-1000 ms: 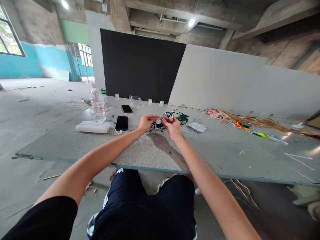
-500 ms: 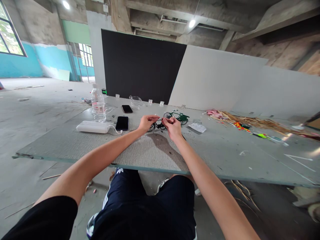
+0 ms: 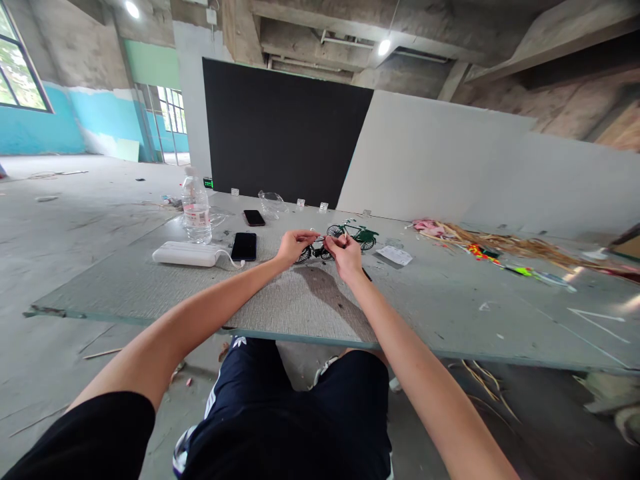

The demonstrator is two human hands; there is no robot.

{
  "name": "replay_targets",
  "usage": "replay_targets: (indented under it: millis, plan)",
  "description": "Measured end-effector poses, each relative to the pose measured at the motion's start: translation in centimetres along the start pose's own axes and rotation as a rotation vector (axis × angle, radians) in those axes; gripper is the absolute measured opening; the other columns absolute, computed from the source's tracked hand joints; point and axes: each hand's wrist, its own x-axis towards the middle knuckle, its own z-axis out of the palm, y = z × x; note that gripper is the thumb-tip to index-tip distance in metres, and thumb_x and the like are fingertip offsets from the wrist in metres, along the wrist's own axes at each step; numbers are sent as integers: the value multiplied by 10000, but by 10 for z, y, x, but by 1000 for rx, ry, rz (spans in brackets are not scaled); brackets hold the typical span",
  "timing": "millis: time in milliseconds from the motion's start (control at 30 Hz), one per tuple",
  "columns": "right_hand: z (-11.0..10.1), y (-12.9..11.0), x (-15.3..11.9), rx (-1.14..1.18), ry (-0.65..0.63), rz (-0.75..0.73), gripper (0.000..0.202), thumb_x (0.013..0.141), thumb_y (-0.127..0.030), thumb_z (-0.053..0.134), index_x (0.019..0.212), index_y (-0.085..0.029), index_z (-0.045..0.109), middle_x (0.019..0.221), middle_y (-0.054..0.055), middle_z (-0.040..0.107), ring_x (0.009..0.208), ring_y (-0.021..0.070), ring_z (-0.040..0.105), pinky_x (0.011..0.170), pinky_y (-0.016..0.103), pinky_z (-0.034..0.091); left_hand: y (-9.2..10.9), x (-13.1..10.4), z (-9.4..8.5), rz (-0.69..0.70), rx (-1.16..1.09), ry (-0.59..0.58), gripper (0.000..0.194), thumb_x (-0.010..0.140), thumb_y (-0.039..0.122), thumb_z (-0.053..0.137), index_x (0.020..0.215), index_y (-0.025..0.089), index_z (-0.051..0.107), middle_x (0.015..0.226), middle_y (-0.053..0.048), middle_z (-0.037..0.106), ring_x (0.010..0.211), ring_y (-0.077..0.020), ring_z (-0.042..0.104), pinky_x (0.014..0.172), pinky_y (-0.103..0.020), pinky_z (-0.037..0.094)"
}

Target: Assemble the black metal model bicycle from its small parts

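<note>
A small black model bicycle point(image 3: 317, 252) stands on the grey board between my hands, its upper part partly covered by fingers. My left hand point(image 3: 296, 245) has thumb and fingers pinched at the bicycle's left upper end. At its right end, my right hand point(image 3: 346, 255) pinches the bicycle's upper part, also with closed fingers. Just behind my right hand stands a green model bicycle point(image 3: 366, 236), apart from the black one.
Left of my hands are two phones point(image 3: 244, 247), a white power strip or bank point(image 3: 185, 254) and a plastic bottle point(image 3: 196, 213). On the right lie a paper packet point(image 3: 395, 255), wood strips point(image 3: 525, 247) and colourful bits. A black panel point(image 3: 285, 133) stands behind.
</note>
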Motion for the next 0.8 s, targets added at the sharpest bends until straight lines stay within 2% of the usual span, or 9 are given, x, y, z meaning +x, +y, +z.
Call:
replay_targets:
  millis: [233, 567, 800]
  plan:
    - [-2, 3, 1, 3, -3, -26, 678, 493, -500, 923, 687, -267, 317, 676, -51, 600, 757, 185, 661, 856, 367, 563, 5, -1, 0, -16, 13, -2, 225, 776, 349, 758, 901, 167, 797, 943, -85, 789, 847, -207, 713, 843, -338, 534]
    - [-5, 5, 1, -95, 81, -49, 613, 536, -440, 888, 701, -267, 324, 727, -25, 667, 750, 186, 656, 787, 343, 550, 15, -3, 3, -44, 23, 6, 254, 729, 396, 805, 846, 171, 785, 903, -83, 777, 840, -206, 704, 820, -331, 528]
    - [-1, 2, -2, -118, 82, -76, 587, 580, -407, 853, 713, -274, 297, 671, -36, 644, 684, 182, 627, 749, 340, 535, 11, -2, 6, -32, 30, -8, 273, 711, 424, 811, 801, 170, 762, 830, -75, 761, 752, -181, 683, 735, -302, 517]
